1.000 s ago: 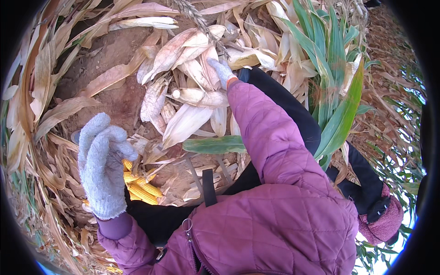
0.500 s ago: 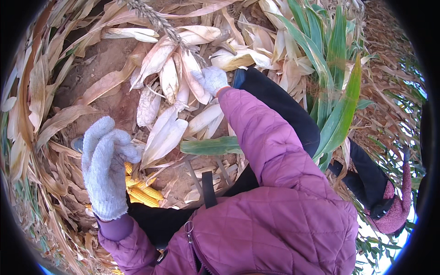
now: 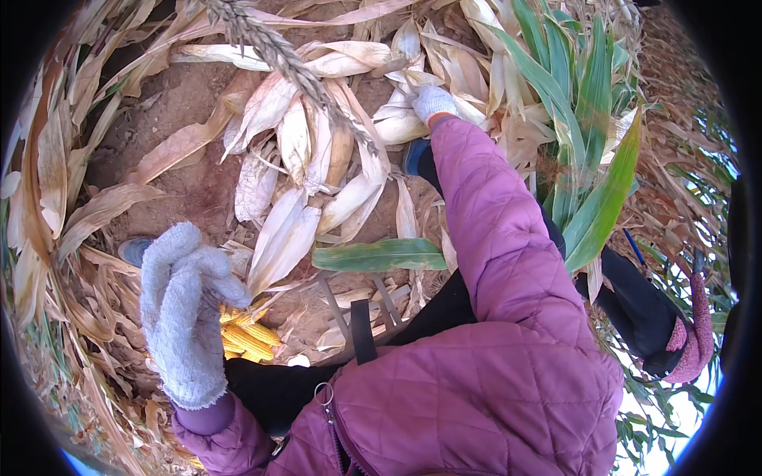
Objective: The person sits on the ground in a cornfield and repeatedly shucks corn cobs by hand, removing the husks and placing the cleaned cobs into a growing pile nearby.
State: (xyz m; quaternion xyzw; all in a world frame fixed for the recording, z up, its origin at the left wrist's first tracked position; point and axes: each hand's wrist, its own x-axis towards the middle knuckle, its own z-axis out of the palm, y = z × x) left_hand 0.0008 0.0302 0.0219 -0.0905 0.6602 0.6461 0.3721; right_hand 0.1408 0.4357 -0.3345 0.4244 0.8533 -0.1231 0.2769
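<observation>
My left hand [image 3: 186,313], in a pale knitted glove, is raised at the left with its fingers loosely bent and nothing visible in them. Just beyond its fingertips lie bare yellow corn cobs [image 3: 250,339] on the ground. Stretched out to the far middle, my right hand [image 3: 435,103], gloved as well, has its fingers closed on an ear of corn in its dry husk [image 3: 399,125]; the fingertips are partly hidden. More ears in pale husks [image 3: 294,143] lie in a heap between my hands.
Dry leaves and husks cover the soil [image 3: 186,119]. A dry tassel [image 3: 274,59] hangs across the top. Green corn leaves [image 3: 591,119] stand at the right, and one green leaf [image 3: 381,255] lies below the heap. Another person [image 3: 659,317] bends at the far right.
My right hand has moved away from the heap, farther and to the right, onto another husked ear, which now lies at a different angle. My left hand has barely shifted.
</observation>
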